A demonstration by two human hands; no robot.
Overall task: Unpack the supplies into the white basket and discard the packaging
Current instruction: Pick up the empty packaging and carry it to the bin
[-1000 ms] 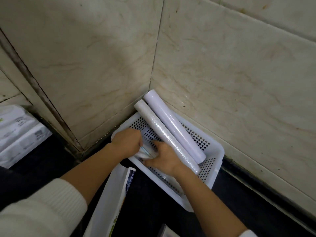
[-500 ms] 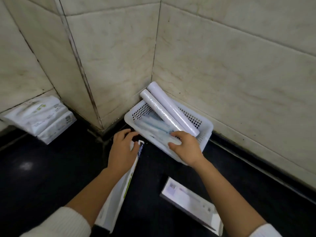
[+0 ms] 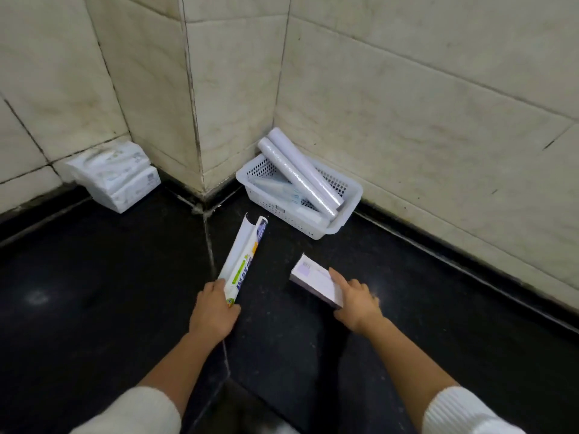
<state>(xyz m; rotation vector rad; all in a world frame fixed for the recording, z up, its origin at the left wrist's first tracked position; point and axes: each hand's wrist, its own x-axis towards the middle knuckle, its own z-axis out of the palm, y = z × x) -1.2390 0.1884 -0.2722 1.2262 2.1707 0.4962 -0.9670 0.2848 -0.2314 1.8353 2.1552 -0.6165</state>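
Two cream tiled walls (image 3: 407, 98), black polished floor (image 3: 94, 308), white basket (image 3: 347, 211) cornered

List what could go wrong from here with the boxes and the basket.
1. The left hand grips only the near end of the long open carton; if it isn't empty, tilting it may spill the contents.
2. The two rolls rest tilted across the white basket, their far ends past its rim; adding items could knock them out.
3. The right hand touches the small box at one end; it may slip when lifted.
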